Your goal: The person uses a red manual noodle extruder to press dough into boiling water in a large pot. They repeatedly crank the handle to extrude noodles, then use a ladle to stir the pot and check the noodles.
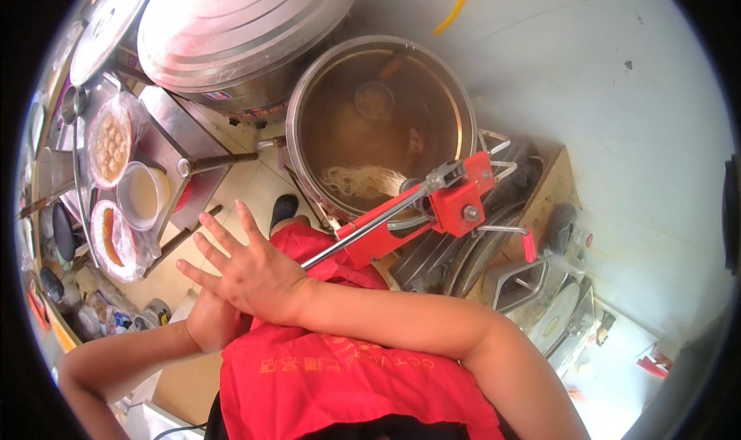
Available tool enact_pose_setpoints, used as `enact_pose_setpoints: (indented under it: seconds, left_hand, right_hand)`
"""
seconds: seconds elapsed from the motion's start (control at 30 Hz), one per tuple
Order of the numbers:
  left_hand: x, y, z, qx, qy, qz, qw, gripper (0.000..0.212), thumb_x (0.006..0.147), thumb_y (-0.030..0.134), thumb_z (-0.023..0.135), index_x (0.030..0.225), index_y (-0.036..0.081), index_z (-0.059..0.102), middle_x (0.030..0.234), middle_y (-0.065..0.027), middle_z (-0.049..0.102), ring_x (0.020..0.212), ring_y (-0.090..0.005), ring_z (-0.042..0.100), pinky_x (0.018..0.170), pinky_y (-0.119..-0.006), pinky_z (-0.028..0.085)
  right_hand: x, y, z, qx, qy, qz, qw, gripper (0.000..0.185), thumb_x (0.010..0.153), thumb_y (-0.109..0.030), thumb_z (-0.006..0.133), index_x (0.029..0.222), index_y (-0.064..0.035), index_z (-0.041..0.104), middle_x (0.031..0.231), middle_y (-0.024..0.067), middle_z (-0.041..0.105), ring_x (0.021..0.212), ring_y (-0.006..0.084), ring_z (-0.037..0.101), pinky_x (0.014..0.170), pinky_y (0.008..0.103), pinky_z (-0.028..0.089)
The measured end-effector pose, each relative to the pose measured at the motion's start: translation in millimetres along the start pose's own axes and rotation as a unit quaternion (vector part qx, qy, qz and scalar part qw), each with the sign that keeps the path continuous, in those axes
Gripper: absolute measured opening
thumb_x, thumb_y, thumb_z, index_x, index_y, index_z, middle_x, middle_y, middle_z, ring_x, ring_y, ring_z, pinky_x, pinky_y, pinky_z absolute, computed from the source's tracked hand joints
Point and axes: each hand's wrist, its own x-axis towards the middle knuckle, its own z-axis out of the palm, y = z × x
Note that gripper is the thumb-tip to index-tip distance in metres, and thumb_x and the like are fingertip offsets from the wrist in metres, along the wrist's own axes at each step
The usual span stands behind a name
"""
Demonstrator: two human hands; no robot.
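A red lever-type noodle press is set across the near rim of a round metal pot. Pale noodles trail from its cylinder into cloudy brown liquid. The press's steel lever slants down toward me and disappears under my right wrist. My right hand lies over the lever's end and my left hand, its fingers spread and holding nothing. Beneath it, my left hand sits by the lever's hidden end; its fingers are covered, so its grip does not show. A red apron covers my front.
A large lidded metal pot stands behind on the left. At left, a metal table holds a bowl of pale balls, a plastic tub and a ladle. A cardboard box and a small crank are at right, beside a pale wall.
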Motion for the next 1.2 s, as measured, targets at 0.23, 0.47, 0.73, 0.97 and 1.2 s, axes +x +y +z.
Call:
enact_pose_setpoints:
  seconds: [0.23, 0.47, 0.73, 0.97, 1.2]
  left_hand:
    - [24, -64, 39, -0.055, 0.074, 0.079, 0.993, 0.047, 0.068, 0.002, 0.065, 0.115, -0.001, 0.058, 0.118, -0.0206, 0.057, 0.109, -0.0398, 0.053, 0.092, -0.045, 0.043]
    - [42, -171, 118, 0.09, 0.083, 0.058, 0.991, 0.052, 0.083, 0.016, 0.057, 0.133, 0.008, 0.046, 0.133, -0.0219, 0.047, 0.122, -0.0413, 0.043, 0.099, -0.051, 0.036]
    - [84, -157, 122, 0.46, -0.025, 0.001, 0.887, 0.066, 0.079, 0.022, 0.065, 0.139, 0.012, 0.04, 0.139, -0.0191, 0.043, 0.129, -0.0416, 0.035, 0.102, -0.049, 0.034]
    - [114, -181, 132, -0.01, 0.096, 0.039, 0.995, 0.055, 0.078, 0.016, 0.065, 0.129, 0.005, 0.049, 0.129, -0.0222, 0.049, 0.122, -0.0403, 0.044, 0.098, -0.05, 0.037]
    - [89, -177, 123, 0.072, 0.13, 0.059, 0.987, 0.052, 0.077, 0.006, 0.062, 0.127, 0.002, 0.049, 0.124, -0.0223, 0.051, 0.116, -0.0409, 0.046, 0.096, -0.049, 0.038]
  right_hand:
    - [-8, 18, 51, -0.074, -0.094, 0.02, 0.993, 0.047, 0.091, -0.029, 0.043, 0.138, -0.0225, 0.044, 0.13, 0.0129, 0.052, 0.132, 0.0353, 0.036, 0.106, 0.0663, 0.015]
    - [-18, 41, 84, -0.146, -0.198, 0.032, 0.969, 0.053, 0.089, -0.029, 0.047, 0.141, -0.0234, 0.04, 0.126, 0.0108, 0.054, 0.129, 0.0333, 0.04, 0.105, 0.0642, 0.021]
    - [-29, 67, 119, -0.173, -0.257, 0.068, 0.948, 0.055, 0.089, -0.026, 0.046, 0.143, -0.0213, 0.036, 0.125, 0.0128, 0.054, 0.128, 0.0355, 0.04, 0.105, 0.0651, 0.019]
    - [-38, 84, 129, -0.232, -0.308, 0.07, 0.92, 0.056, 0.09, -0.027, 0.043, 0.144, -0.0177, 0.033, 0.127, 0.0143, 0.053, 0.127, 0.037, 0.041, 0.105, 0.0678, 0.015]
    - [-35, 68, 128, -0.247, -0.267, 0.052, 0.93, 0.061, 0.087, -0.028, 0.047, 0.145, -0.0215, 0.03, 0.135, 0.0095, 0.048, 0.133, 0.0331, 0.035, 0.108, 0.0684, 0.01]
